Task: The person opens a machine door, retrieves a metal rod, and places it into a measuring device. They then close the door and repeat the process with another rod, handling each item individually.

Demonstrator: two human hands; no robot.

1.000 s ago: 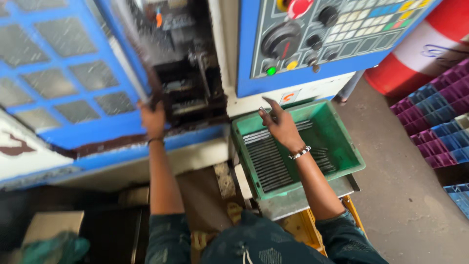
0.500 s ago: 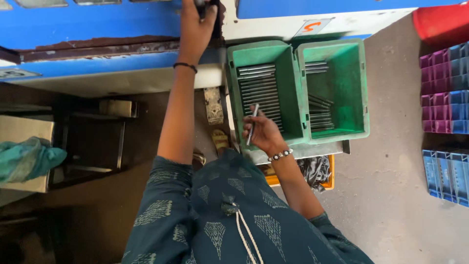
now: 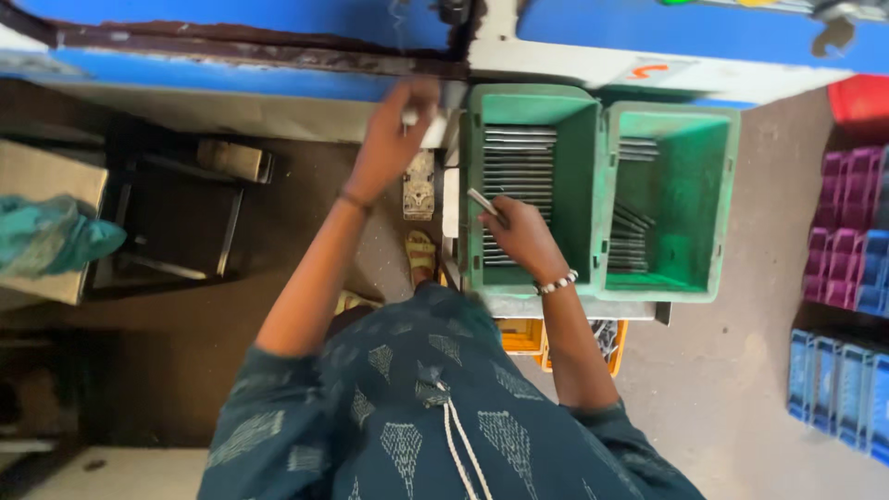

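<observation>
The right hand (image 3: 523, 239) is closed around a thin metal rod (image 3: 483, 202) over the left green bin (image 3: 582, 185) full of rods. The left hand (image 3: 394, 143) pinches a small white piece (image 3: 408, 117) by the blue machine (image 3: 231, 42).

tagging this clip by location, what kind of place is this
Most likely a machine shop or small factory floor. A person stands at a blue and white machine, beside green bins of metal rods; the right hand holds one rod, and stacked plastic crates stand on the concrete floor.

Grey concrete floor (image 3: 732, 389), daylit. Blue-and-white machine (image 3: 278, 56) along top. Dark metal stool (image 3: 176, 222) left. Stacked purple, blue, red crates (image 3: 847, 268) at right edge.
</observation>
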